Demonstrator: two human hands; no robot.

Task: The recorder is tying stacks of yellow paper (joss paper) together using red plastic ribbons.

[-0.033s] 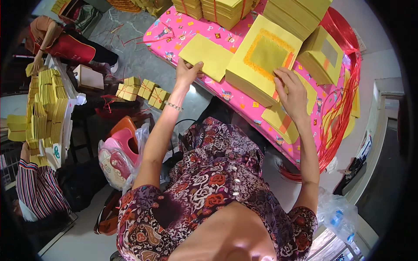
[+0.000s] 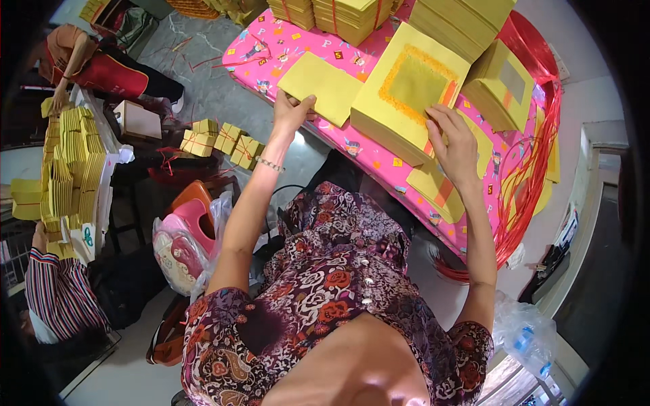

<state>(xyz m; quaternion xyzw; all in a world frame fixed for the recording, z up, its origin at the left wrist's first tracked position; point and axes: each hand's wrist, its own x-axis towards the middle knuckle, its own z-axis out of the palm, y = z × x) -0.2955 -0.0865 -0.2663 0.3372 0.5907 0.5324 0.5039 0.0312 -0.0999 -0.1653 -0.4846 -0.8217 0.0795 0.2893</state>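
On the pink patterned table cover [image 2: 352, 147], a plain yellow paper sheet or thin pile [image 2: 325, 88] lies at the left. My left hand [image 2: 294, 114] grips its near left corner, thumb on top and fingers partly hidden. Beside it stands a thick stack of yellow paper [image 2: 386, 132]. Its top sheet has a dull gold square framed by a mottled orange border. My right hand [image 2: 452, 139] rests on the right side of that top sheet, fingers loosely bent and thumb apart from them. More yellow sheets with an orange stripe [image 2: 433, 189] lie partly under my right wrist.
Tall yellow paper stacks [image 2: 352, 20] stand at the back, and another stack [image 2: 501, 88] at the right. Red strands [image 2: 525, 216] hang over the right table edge. Tied yellow bundles [image 2: 230, 139] sit lower left of the table. Two people handle yellow paper piles [image 2: 71, 162] at far left.
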